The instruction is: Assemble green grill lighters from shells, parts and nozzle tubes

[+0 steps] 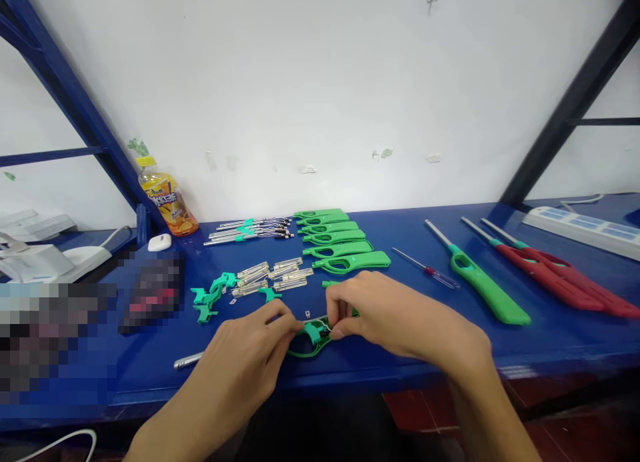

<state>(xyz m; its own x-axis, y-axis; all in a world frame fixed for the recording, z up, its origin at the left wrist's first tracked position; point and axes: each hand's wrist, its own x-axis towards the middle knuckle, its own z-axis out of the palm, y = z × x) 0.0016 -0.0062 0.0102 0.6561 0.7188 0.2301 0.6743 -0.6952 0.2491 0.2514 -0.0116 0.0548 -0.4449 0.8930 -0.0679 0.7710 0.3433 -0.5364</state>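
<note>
As the left hand point(253, 345) and right hand point(377, 312) pinch a part-filled green casing point(306, 353) left of the screwdriver point(440, 277), three lighters point(543, 270) right of it look finished; clear tanks point(253, 274) leftward lie loose.

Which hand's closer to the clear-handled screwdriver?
Right. The right hand is just left of the screwdriver and nearer the camera, not touching it. The left hand is farther left, across the open green casing.
</note>
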